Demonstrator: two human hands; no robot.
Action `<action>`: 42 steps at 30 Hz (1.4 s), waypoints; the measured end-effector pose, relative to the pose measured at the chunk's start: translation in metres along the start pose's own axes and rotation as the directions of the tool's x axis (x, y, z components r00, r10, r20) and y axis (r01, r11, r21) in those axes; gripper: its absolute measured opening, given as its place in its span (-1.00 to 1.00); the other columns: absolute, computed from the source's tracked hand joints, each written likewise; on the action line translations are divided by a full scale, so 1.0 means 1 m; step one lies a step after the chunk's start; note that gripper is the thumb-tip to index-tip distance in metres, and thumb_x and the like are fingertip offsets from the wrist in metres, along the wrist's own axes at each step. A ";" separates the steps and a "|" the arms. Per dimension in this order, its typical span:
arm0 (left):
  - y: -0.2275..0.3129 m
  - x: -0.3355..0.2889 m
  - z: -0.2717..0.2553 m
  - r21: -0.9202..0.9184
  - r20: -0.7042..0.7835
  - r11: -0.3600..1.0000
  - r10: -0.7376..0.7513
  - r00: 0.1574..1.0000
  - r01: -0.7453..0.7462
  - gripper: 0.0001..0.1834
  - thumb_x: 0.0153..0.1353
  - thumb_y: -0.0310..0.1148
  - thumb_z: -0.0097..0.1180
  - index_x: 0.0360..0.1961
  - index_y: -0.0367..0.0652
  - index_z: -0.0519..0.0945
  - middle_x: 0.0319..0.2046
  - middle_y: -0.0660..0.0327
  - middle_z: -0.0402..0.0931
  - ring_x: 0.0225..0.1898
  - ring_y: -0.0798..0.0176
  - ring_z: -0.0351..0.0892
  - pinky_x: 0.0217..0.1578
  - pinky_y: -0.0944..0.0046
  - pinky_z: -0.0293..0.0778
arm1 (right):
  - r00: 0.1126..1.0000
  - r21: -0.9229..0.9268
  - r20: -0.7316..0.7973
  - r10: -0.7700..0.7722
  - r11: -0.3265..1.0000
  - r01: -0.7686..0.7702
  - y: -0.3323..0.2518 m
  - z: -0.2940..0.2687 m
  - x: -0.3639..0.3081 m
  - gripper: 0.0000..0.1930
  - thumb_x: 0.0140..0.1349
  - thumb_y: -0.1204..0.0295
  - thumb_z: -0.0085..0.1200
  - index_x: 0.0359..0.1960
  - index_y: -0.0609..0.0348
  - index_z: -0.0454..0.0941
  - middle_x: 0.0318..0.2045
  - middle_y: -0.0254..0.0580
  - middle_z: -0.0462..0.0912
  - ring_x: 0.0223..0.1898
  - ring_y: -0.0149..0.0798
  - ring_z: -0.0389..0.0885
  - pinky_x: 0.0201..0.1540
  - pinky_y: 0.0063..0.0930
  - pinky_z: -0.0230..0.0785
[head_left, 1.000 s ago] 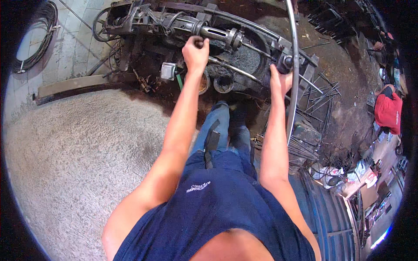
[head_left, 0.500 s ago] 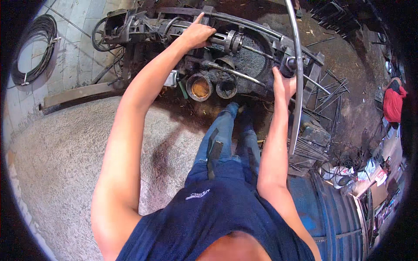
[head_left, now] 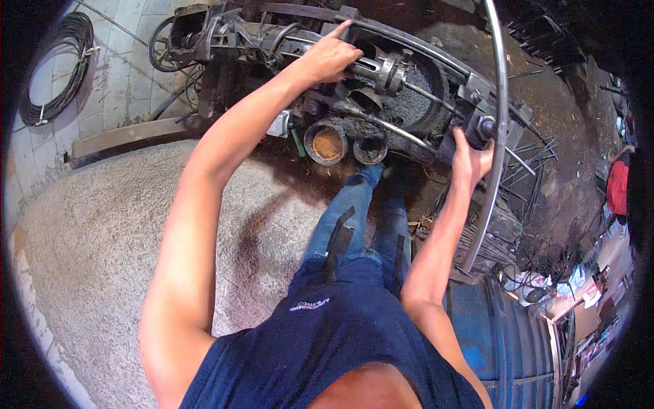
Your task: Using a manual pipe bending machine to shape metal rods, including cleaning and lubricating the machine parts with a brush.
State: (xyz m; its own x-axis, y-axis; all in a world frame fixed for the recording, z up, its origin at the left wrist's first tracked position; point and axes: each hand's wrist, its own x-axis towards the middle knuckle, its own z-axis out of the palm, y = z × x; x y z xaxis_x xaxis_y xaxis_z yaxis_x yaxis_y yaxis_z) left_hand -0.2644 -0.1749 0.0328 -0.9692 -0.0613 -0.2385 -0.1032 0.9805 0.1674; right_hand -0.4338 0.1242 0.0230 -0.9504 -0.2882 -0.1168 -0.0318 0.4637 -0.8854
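- Standing at the middle of the dark, greasy machine point(head_left: 381, 88), a metal shaft point(head_left: 381, 68) runs across its top.
- Left hand point(head_left: 330, 54) lies on that shaft, fingers curled loosely over it, forefinger stretched out.
- Right hand point(head_left: 470, 160) is closed around a black knob point(head_left: 485, 127) at the machine's right end.
- A curved steel bar point(head_left: 501, 116) passes just beside that knob.
- Two rusty cans point(head_left: 344, 143) sit below the machine, above the person's jeans.
- Coiled black cable point(head_left: 58, 68) lies on the tiled floor, far left of the machine.

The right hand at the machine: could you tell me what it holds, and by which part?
The right hand grips the dark round knob at the machine's right end.
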 end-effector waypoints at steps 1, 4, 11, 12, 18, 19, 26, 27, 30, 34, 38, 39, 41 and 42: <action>-0.001 0.000 0.000 -0.001 0.003 1.000 -0.005 1.000 0.005 -0.36 -0.40 -0.53 0.30 -0.09 -0.21 0.54 -0.37 0.15 0.61 -0.19 0.09 0.60 0.39 -0.05 -0.15 | 1.000 0.071 0.007 0.014 0.997 -0.014 0.001 0.000 0.000 -0.35 -0.22 0.57 0.42 -0.01 0.36 0.41 -0.13 -0.06 0.54 -0.12 -0.22 0.53 0.03 -0.36 0.37; -0.001 0.002 0.002 -0.003 0.048 1.000 -0.022 0.999 0.022 -0.36 -0.43 -0.52 0.33 -0.12 -0.20 0.54 -0.39 0.16 0.60 -0.19 0.10 0.60 0.39 -0.04 -0.15 | 0.999 0.074 0.007 -0.035 0.997 0.034 0.004 0.000 0.001 -0.40 -0.20 0.58 0.41 -0.04 0.35 0.42 -0.14 -0.08 0.55 -0.17 -0.27 0.56 -0.02 -0.39 0.40; -0.001 0.000 0.006 -0.004 -0.024 1.000 0.003 1.000 -0.003 -0.51 -0.39 -0.50 0.31 -0.26 -0.18 0.52 -0.50 0.18 0.56 -0.25 0.10 0.61 0.37 -0.07 -0.12 | 0.999 0.189 -0.022 0.034 0.982 -0.029 0.000 0.002 -0.001 -0.47 -0.19 0.52 0.41 -0.11 0.35 0.49 -0.19 -0.12 0.59 -0.20 -0.27 0.56 -0.04 -0.39 0.39; -0.001 0.000 0.004 0.014 0.020 0.999 -0.041 0.999 0.040 -0.54 -0.26 -0.44 0.30 -0.20 -0.15 0.53 -0.42 0.20 0.56 -0.19 0.12 0.59 0.36 -0.08 -0.11 | 0.999 0.180 -0.035 0.017 0.984 -0.010 -0.001 0.003 -0.002 -0.48 -0.21 0.50 0.43 -0.14 0.35 0.51 -0.19 -0.10 0.60 -0.21 -0.26 0.56 -0.04 -0.38 0.38; 0.063 -0.041 0.003 -0.606 -0.520 0.756 -0.612 0.596 0.248 -0.70 0.05 -0.30 0.25 -0.17 -0.14 0.60 -0.23 0.16 0.61 -0.14 0.16 0.60 0.16 0.09 0.30 | 0.995 0.039 -0.017 0.096 0.995 -0.095 -0.004 0.000 0.000 -0.48 -0.23 0.51 0.43 -0.14 0.32 0.51 -0.21 -0.15 0.59 -0.21 -0.26 0.55 -0.04 -0.38 0.38; 0.080 -0.052 0.007 -0.881 -0.330 0.436 -0.843 0.425 0.182 -0.77 0.12 -0.32 0.22 -0.23 -0.20 0.63 -0.31 0.11 0.64 -0.23 0.24 0.63 0.01 0.26 0.41 | 0.995 0.087 -0.024 0.096 0.992 -0.093 -0.004 0.001 0.000 -0.48 -0.23 0.51 0.43 -0.15 0.32 0.51 -0.21 -0.15 0.59 -0.21 -0.25 0.55 -0.04 -0.37 0.38; 0.085 -0.043 0.054 -0.697 0.565 -0.665 -0.739 0.367 -0.267 -0.31 0.20 -0.09 0.16 0.15 -0.44 0.28 0.14 -0.09 0.36 0.21 0.07 0.34 0.24 0.09 0.17 | 0.991 -0.066 0.059 0.118 0.991 -0.114 -0.009 -0.006 0.005 -0.40 -0.23 0.44 0.44 -0.10 0.37 0.44 -0.13 -0.07 0.54 -0.13 -0.21 0.52 0.04 -0.35 0.31; 0.083 -0.036 0.058 -0.678 0.582 -0.680 -0.729 0.362 -0.279 -0.24 0.18 -0.09 0.20 0.19 -0.47 0.23 0.19 -0.14 0.28 0.24 0.00 0.28 0.25 0.07 0.15 | 0.988 -0.042 0.093 0.125 0.992 -0.122 -0.010 -0.007 0.004 -0.40 -0.22 0.42 0.44 -0.11 0.39 0.44 -0.13 -0.05 0.55 -0.13 -0.19 0.53 0.04 -0.34 0.32; 0.074 -0.026 0.061 -0.660 0.612 -0.720 -0.682 0.402 -0.217 0.02 0.08 -0.05 0.28 0.29 -0.50 -0.02 0.34 -0.26 -0.16 0.35 -0.20 -0.04 0.31 -0.01 0.02 | 0.987 -0.165 0.058 0.150 0.976 -0.139 -0.009 -0.008 0.005 -0.40 -0.21 0.38 0.44 -0.12 0.40 0.45 -0.16 -0.04 0.57 -0.16 -0.18 0.54 0.02 -0.34 0.33; 0.065 -0.015 0.059 -0.551 0.595 -0.766 -0.638 0.488 -0.329 -0.02 0.07 -0.05 0.29 0.31 -0.38 0.01 0.37 -0.13 -0.19 0.37 -0.11 -0.05 0.32 -0.07 -0.05 | 0.986 -0.155 0.065 0.151 0.978 -0.139 -0.008 -0.008 0.004 -0.42 -0.21 0.38 0.43 -0.13 0.39 0.47 -0.17 -0.05 0.58 -0.16 -0.19 0.54 0.02 -0.34 0.33; 0.059 0.007 0.067 -0.353 0.586 -0.762 -0.632 0.506 -0.543 -0.48 0.09 -0.17 0.29 0.00 -0.16 0.43 0.00 0.16 0.46 0.08 0.11 0.39 0.19 0.01 0.17 | 0.991 -0.145 0.073 0.109 0.985 -0.098 -0.008 -0.007 0.005 -0.43 -0.20 0.39 0.42 -0.13 0.39 0.47 -0.17 -0.05 0.58 -0.16 -0.19 0.54 0.03 -0.34 0.33; 0.057 0.011 0.069 -0.339 0.557 -0.730 -0.664 0.499 -0.594 -0.54 0.09 -0.21 0.29 -0.05 -0.15 0.45 -0.07 0.16 0.49 0.03 0.10 0.42 0.15 0.02 0.24 | 0.991 -0.160 0.069 0.111 0.982 -0.099 -0.009 -0.007 0.005 -0.43 -0.20 0.39 0.42 -0.13 0.39 0.47 -0.17 -0.05 0.58 -0.16 -0.19 0.54 0.03 -0.34 0.33; 0.054 0.019 0.075 -0.232 0.543 -0.724 -0.650 0.531 -0.650 -0.70 0.08 -0.31 0.28 -0.20 -0.14 0.49 -0.23 0.18 0.53 -0.12 0.12 0.50 0.04 0.05 0.36 | 0.989 -0.066 0.097 0.112 0.992 -0.106 -0.012 -0.006 0.004 -0.43 -0.19 0.40 0.42 -0.12 0.40 0.46 -0.17 -0.04 0.58 -0.15 -0.18 0.54 0.03 -0.33 0.32; 0.053 0.024 0.078 -0.229 0.518 -0.692 -0.682 0.516 -0.685 -0.74 0.09 -0.33 0.27 -0.25 -0.15 0.49 -0.29 0.20 0.54 -0.17 0.15 0.52 0.00 0.07 0.40 | 0.988 -0.081 0.097 0.117 0.991 -0.110 -0.014 -0.006 0.004 -0.43 -0.19 0.40 0.42 -0.12 0.40 0.46 -0.17 -0.04 0.58 -0.15 -0.18 0.54 0.03 -0.33 0.32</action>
State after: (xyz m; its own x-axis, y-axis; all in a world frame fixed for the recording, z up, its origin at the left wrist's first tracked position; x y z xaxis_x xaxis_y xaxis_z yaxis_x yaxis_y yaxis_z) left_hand -0.2757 -0.1094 -0.0384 -0.3141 -0.6036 -0.7328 0.6840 -0.6792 0.2662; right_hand -0.4387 0.1217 0.0377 -0.9131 -0.3116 -0.2630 0.0476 0.5591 -0.8277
